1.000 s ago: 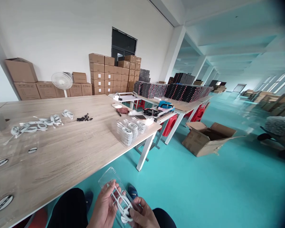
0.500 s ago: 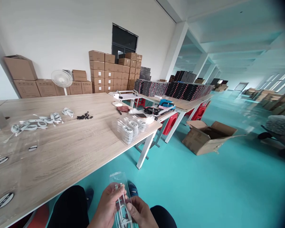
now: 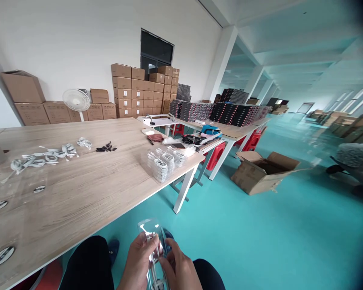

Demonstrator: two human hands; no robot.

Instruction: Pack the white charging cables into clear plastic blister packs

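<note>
My left hand (image 3: 140, 253) is closed round a clear plastic package (image 3: 150, 224), its thumb pressing near the plugs of a white cable (image 3: 153, 270). The cable lies lengthwise along the package; the lower end runs out of the picture. On the package's right side my right hand (image 3: 181, 266) is closed, thumb and fingers at the plastic edge and the cable. Both hands are low over my lap, off the table. On the table corner ahead stand stacked clear packages (image 3: 161, 165) with coiled white cables.
The wooden table (image 3: 78, 193) carries loose white cables (image 3: 48, 156), small black pieces (image 3: 106, 147) and clear packages with oval labels (image 3: 2, 256). An open carton (image 3: 261, 171) stands on the floor at right. Beyond are a fan (image 3: 76, 100) and stacked cartons (image 3: 122, 82).
My right hand has shifted slightly up along the package, its fingers now higher at the edge. The package is tilted a little differently and catches more light. The view has moved slightly.
</note>
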